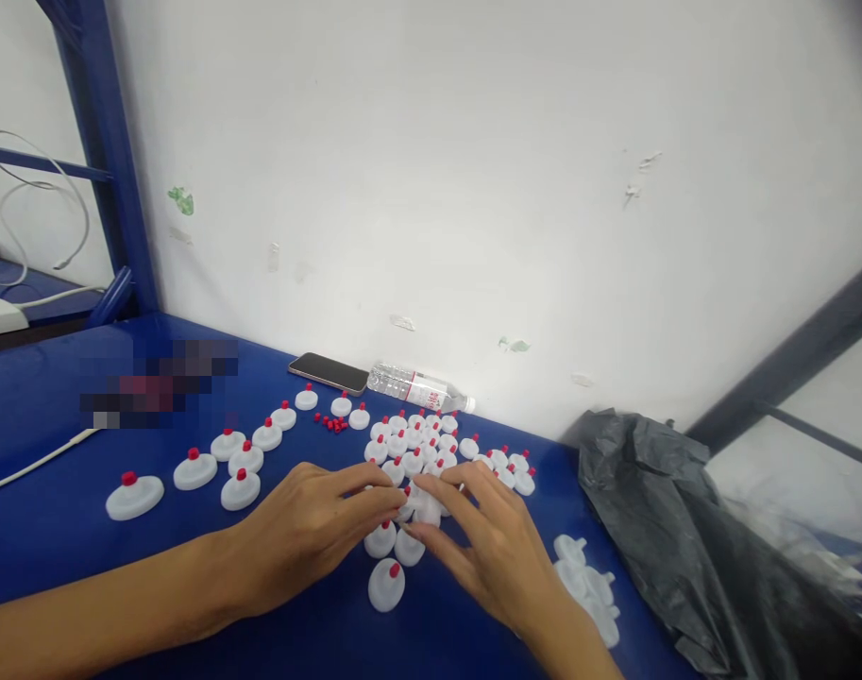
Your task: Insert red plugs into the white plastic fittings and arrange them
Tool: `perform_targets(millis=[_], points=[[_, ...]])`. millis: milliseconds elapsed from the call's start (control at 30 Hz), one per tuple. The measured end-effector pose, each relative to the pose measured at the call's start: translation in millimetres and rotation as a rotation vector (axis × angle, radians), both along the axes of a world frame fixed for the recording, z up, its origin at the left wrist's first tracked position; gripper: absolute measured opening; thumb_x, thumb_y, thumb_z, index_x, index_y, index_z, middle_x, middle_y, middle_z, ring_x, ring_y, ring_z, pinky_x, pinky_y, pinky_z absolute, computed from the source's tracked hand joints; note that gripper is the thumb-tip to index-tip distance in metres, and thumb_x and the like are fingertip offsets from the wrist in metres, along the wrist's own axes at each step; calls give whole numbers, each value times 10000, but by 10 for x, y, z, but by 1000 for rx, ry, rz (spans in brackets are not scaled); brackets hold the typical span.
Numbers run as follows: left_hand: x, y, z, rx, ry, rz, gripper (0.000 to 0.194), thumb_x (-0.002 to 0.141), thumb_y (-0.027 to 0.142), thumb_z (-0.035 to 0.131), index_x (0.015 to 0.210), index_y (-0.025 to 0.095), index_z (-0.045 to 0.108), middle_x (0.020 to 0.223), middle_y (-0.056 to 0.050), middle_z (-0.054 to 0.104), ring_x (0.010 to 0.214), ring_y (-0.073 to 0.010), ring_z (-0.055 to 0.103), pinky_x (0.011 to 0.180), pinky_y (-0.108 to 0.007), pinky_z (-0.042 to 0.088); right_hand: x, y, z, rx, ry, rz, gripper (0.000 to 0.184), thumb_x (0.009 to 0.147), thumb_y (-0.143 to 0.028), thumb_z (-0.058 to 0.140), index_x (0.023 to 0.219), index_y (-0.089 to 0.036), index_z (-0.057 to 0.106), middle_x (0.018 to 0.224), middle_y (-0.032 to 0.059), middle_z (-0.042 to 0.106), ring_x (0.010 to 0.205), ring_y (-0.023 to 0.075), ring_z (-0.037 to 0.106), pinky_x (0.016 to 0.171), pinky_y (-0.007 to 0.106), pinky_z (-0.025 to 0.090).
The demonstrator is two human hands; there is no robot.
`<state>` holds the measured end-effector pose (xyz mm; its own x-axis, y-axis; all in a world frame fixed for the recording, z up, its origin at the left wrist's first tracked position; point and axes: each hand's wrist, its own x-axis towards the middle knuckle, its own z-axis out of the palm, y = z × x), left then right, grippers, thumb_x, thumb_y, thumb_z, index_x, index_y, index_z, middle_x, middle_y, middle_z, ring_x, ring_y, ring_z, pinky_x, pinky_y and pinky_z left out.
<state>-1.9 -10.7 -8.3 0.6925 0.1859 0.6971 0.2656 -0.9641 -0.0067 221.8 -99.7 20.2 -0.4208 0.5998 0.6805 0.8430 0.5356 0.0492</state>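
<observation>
Many white round caps with small red tips stand on the blue table, the densest cluster (413, 460) just beyond my fingers. My right hand (498, 534) has its thumb and fingers closed around a translucent white cap (427, 505), partly covered by the fingers. From the other side my left hand (317, 524) reaches in, its fingertips pressed together beside that cap. A red tip shows next to them, but what they pinch, if anything, is hidden. Nearer me lies a red-tipped cap (386, 586). Loose red tips (335, 425) form a small pile behind the left hand.
Tipless white caps (587, 590) are heaped at the right, beside a black plastic bag (650, 510). A phone (328, 372) and a water bottle (420, 386) lie along the wall. More red-tipped caps (134, 498) stand at left, near a white cable (38, 460).
</observation>
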Motion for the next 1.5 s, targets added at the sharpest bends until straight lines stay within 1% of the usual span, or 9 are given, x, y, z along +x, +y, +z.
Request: perform_targets(millis=[300,433,567,800,967,1100,1300,1400,1500], points=[[37,-4,-7,47,-43,35,213,1063,272,382,1180,238,557,1000,19,712,690,-110,689,478,-285,410,-40,31,-33,32,52,-8,348,945,-453,574,1178,-220,686,960,76,672,718,156,645,615,278,596],[43,11,-29,21,-10,40,191,1060,255,376,1115,223,555,928,13,688,652,-128,662,469,-291,394,-15,31,-97,-73,127,99,356,956,-383,590,1276,-235,638,1189,94,696,905,165,722,790,262,631],[19,7,-48,-58,6,-47,167,1038,193,394,1091,221,550,897,9,652,692,-132,629,516,-275,413,-11,23,-152,-72,135,166,458,927,-346,652,1362,-234,562,1179,47,739,1022,166,727,919,245,599],[29,-91,59,-231,-26,-82,195,1011,165,378,899,232,523,756,24,556,558,-135,489,488,-301,329,-129,-21,-109,-14,159,145,581,918,-339,671,1457,-267,469,1162,33,748,990,172,740,891,244,618],[59,-115,47,-352,-105,-149,207,978,142,405,817,228,502,711,16,536,552,-139,465,499,-301,335,-189,-54,-75,41,97,125,651,953,-287,629,1533,-280,332,1172,27,744,1002,177,739,900,261,619],[73,-120,27,-365,-102,-148,208,983,150,400,843,224,535,731,12,570,556,-137,485,502,-304,351,-195,-49,-47,27,50,110,503,955,-263,630,1435,-236,482,1169,31,746,1013,191,735,899,280,624],[44,11,55,-274,60,2,224,1023,194,357,1026,228,578,882,-13,633,774,-181,577,616,-316,428,-69,29,-13,18,42,-8,217,961,-236,599,1168,-220,663,1153,72,742,978,214,731,852,347,629],[14,179,62,-137,137,231,312,969,81,356,1146,209,578,978,-53,633,905,-231,567,671,-336,470,167,62,26,83,74,-102,159,949,-217,607,1100,-219,658,1119,63,742,985,201,717,861,346,596],[-13,363,21,-43,303,492,485,863,-34,381,1284,146,543,1182,-128,601,1095,-290,519,889,-420,494,461,60,112,90,139,-263,105,956,-272,604,1045,-237,647,1068,43,736,994,202,696,875,350,550]])
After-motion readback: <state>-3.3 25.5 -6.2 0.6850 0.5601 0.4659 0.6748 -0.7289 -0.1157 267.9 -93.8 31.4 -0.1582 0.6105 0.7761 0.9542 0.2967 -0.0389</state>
